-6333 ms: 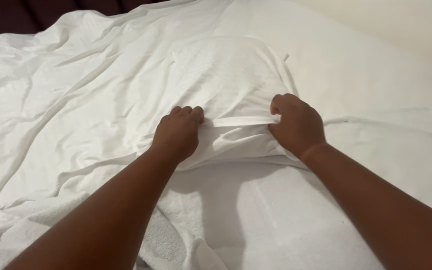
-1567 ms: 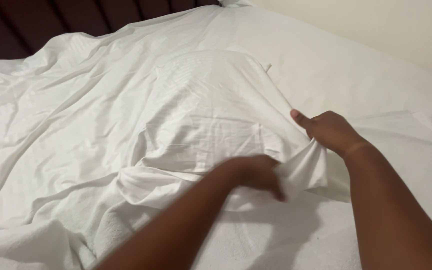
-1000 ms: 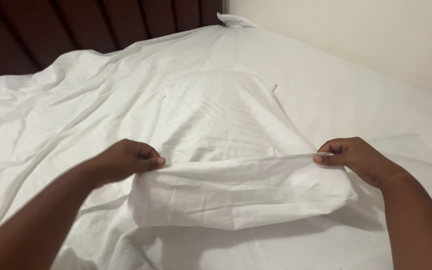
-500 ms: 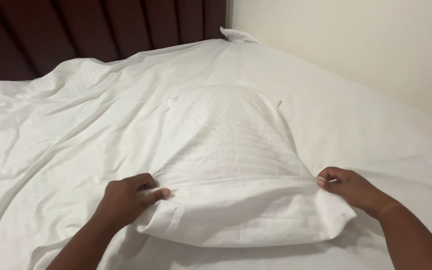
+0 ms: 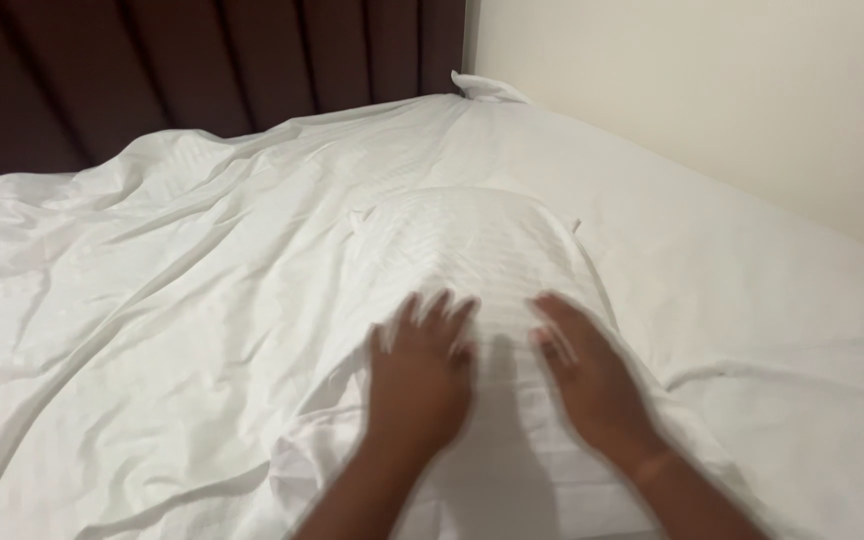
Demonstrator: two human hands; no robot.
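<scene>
A white pillow in a striped white case lies on the bed, its far end pointing toward the headboard. My left hand rests flat on the pillow's near half, fingers spread. Just to the right of it, my right hand also lies flat on the pillow with fingers apart. Both hands are blurred by motion. Neither hand grips any cloth.
Rumpled white bed sheet covers the mattress on all sides of the pillow. A dark padded headboard stands at the far end, a cream wall runs along the right side, and a sheet corner sticks up there.
Both hands let go of the pillowcase's near edge, which they had been pinching, and moved forward onto the top of the pillow, palms down. The view tilted up toward the headboard.
</scene>
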